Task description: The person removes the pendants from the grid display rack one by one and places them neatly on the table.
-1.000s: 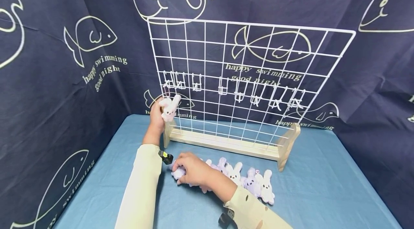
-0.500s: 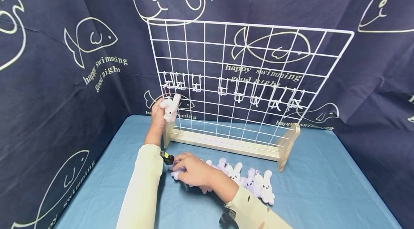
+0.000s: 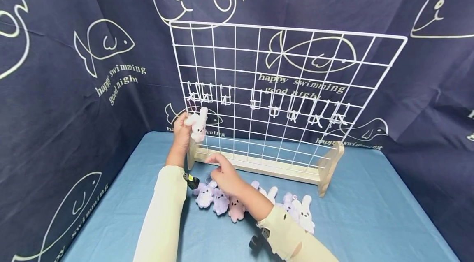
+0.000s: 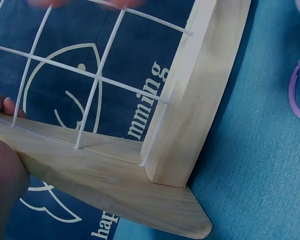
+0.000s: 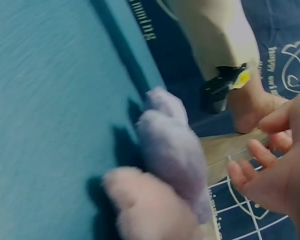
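Observation:
My left hand (image 3: 181, 132) grips the wooden end piece (image 4: 105, 185) of a white wire grid rack at its left side, fingertips showing past the wood in the left wrist view. Beside that hand a pale pink bunny charm (image 3: 198, 128) hangs from the leftmost hook by a pink chain. My right hand (image 3: 226, 175) is raised over the row of plush charms, fingers loosely extended and holding nothing. Below it lie a lilac bunny charm (image 3: 203, 196), another lilac one (image 3: 221, 202) and a pink one (image 3: 236, 209).
Several white hooks (image 3: 255, 99) line the grid (image 3: 244, 54). Further right on the blue cloth (image 3: 355, 212) lie a lilac charm (image 3: 289, 208) and a white charm (image 3: 305, 214). A purple ring (image 4: 294, 90) shows in the left wrist view. Dark printed cloth (image 3: 111, 122) surrounds the table.
My right hand has let go of the leftmost lilac charm and risen toward the rack, uncovering the charms below. The hanging bunny has turned slightly to the right. My left hand stays at the rack.

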Demonstrator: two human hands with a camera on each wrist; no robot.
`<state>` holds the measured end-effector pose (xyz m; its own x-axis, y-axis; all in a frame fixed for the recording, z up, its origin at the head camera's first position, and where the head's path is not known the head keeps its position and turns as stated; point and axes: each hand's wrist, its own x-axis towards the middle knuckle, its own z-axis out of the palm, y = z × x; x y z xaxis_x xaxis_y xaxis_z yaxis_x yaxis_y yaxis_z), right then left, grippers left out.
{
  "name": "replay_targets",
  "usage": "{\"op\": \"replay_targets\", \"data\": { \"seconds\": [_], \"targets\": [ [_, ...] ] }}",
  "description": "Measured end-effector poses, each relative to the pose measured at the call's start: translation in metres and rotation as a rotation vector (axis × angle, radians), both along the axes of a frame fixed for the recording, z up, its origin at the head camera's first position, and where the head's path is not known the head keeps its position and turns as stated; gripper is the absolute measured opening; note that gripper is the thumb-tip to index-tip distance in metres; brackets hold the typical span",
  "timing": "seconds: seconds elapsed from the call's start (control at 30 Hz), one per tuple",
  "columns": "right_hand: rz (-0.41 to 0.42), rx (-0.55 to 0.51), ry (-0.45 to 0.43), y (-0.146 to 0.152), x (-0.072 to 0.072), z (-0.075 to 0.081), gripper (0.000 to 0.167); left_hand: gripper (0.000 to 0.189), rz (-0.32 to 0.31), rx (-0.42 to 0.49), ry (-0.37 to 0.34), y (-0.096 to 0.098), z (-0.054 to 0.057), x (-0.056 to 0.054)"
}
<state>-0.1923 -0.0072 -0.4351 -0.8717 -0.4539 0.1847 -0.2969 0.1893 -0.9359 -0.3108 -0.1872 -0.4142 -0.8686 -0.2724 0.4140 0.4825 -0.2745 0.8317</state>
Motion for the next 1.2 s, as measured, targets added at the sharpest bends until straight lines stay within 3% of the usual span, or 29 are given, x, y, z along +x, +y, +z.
{"op": "replay_targets", "data": {
  "seconds": [0.17,0.3,0.57,0.7,0.97,1.2],
  "targets": [
    [0.158,-0.228,-0.074,-0.003,-0.009,0.009,0.073,0.029,0.032,-0.012,-0.005,-0.001,-0.001,-0.002],
    [0.233,-0.313,-0.152,-0.007,-0.014,0.017,0.080,0.029,0.054,-0.022,-0.009,-0.002,-0.001,-0.002],
    [0.240,-0.433,-0.271,-0.010,-0.017,0.025,0.076,0.027,0.051,-0.043,0.037,-0.001,-0.004,0.001],
    [0.254,-0.475,-0.277,-0.008,-0.016,0.025,0.079,0.032,0.028,-0.038,0.052,0.001,-0.005,-0.001],
    [0.230,-0.509,-0.268,-0.010,-0.016,0.030,0.069,0.038,0.051,-0.067,0.052,0.003,-0.003,-0.001],
    [0.235,-0.466,-0.263,-0.013,-0.018,0.040,0.068,0.037,0.042,-0.031,0.039,0.010,0.011,0.007]
  ]
}}
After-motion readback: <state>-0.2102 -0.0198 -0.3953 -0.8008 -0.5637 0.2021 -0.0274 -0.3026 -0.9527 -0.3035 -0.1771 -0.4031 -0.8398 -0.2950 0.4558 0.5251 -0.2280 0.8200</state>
